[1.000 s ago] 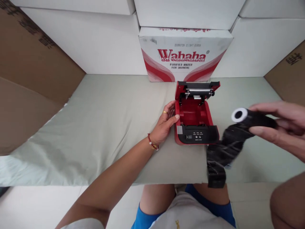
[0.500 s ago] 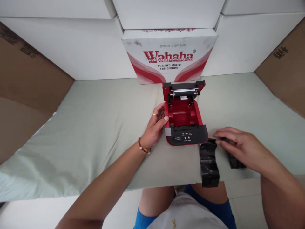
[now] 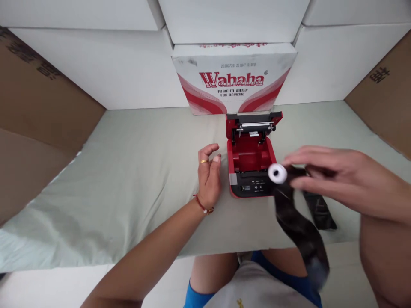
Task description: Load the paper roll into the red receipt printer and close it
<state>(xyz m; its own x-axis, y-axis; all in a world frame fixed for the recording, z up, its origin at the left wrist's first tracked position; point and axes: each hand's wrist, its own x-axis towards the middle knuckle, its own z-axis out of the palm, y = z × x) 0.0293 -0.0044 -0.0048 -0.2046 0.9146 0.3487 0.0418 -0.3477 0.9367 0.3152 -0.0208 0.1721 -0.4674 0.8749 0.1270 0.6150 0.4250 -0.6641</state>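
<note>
A small red and black receipt printer [image 3: 252,164] sits on the cloth with its lid [image 3: 253,124] raised, showing an empty red bay inside. My left hand [image 3: 209,173] is just left of it, apart from the printer, fingers loosely curved and holding nothing. My right hand [image 3: 334,175] pinches a paper roll [image 3: 277,173], whose white end with a dark core hole faces me over the printer's front right corner. From the roll hangs a long black strip [image 3: 298,224], blurred at its lower end. Another black strip [image 3: 320,209] lies on the cloth below my right hand.
A Wahaha water carton [image 3: 234,81] stands behind the printer, against stacked white boxes [image 3: 135,64]. Brown cardboard walls [image 3: 48,94] close off both sides. The pale green cloth [image 3: 144,171] covers the table, whose front edge is above my lap.
My right hand has lifted the paper roll with its black strip from the cloth and moved it up toward the printer. My left hand has let go of the printer's left side.
</note>
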